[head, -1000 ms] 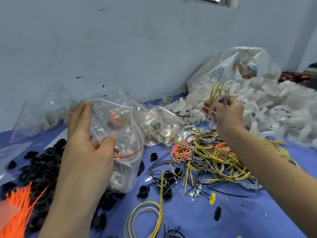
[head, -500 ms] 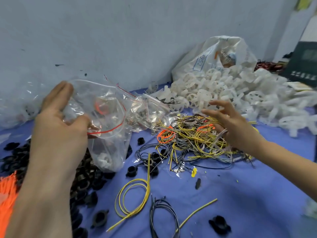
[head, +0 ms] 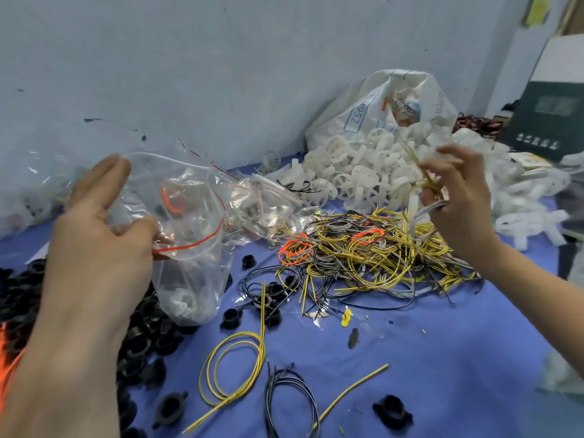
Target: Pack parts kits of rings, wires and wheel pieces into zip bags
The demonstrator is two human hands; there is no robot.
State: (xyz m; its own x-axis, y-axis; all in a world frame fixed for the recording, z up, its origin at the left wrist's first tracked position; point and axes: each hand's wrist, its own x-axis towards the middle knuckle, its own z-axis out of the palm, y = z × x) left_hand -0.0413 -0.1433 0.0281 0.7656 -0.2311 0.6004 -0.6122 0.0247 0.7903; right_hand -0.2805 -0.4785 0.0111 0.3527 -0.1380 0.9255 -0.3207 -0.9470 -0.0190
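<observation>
My left hand (head: 94,235) holds a clear zip bag (head: 189,235) with a red seal line open at its mouth, thumb and fingers pinching the rim. White parts and an orange loop lie inside it. My right hand (head: 455,197) is raised above the tangled pile of yellow, grey, black and orange wires (head: 373,251), pinching a yellow wire loop (head: 414,184) and a grey wire. A heap of white wheel pieces (head: 363,172) lies behind the wires. Black rings (head: 148,339) are piled under my left forearm.
A white sack (head: 379,112) stands behind the wheel pieces against the wall. More clear zip bags (head: 262,203) lie at the centre back. Loose yellow (head: 234,368) and black wire coils (head: 290,403) lie on the blue cloth in front. A dark box (head: 550,118) stands far right.
My right hand dipped down to the wire pile and has come back up holding a yellow and a grey wire. The left hand kept the bag open.
</observation>
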